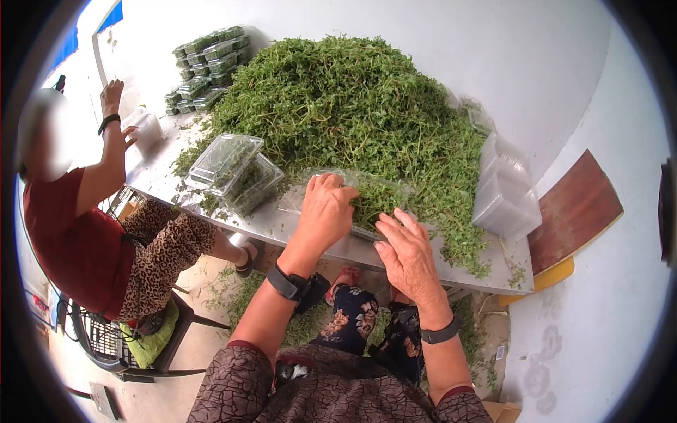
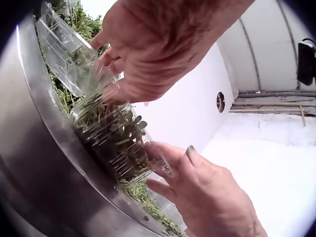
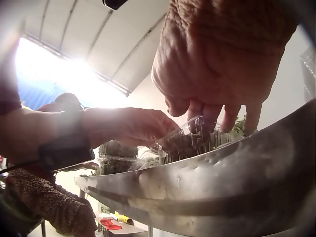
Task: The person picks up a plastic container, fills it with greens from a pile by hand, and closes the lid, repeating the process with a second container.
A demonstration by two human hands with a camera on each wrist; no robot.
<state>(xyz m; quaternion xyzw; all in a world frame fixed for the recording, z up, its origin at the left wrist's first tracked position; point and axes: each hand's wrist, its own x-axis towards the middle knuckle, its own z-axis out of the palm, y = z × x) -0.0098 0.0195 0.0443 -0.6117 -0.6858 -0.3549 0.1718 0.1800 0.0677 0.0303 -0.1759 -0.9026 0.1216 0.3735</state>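
A clear plastic clamshell container (image 1: pixel 365 231) filled with leafy green sprigs (image 1: pixel 381 201) lies at the table's near edge, its lid (image 1: pixel 290 200) folded out to the left. My left hand (image 1: pixel 326 208) grips the container at its left end, fingers bent, with the thumb down by the greens in the left wrist view. At the opposite end is my right hand (image 1: pixel 407 257), its fingers loosely extended and fingertips right at the container's wall (image 2: pixel 157 160). Behind both hands rises a big heap of the same greens (image 1: pixel 338 99).
Two filled clamshells (image 1: pixel 236 169) are stacked to the left, and more filled ones (image 1: pixel 208 67) at the back. Nested empty containers (image 1: pixel 504 190) stand at the right. A person (image 1: pixel 77 233) sits at the table's left side. The metal table edge (image 3: pixel 197 182) runs under the hands.
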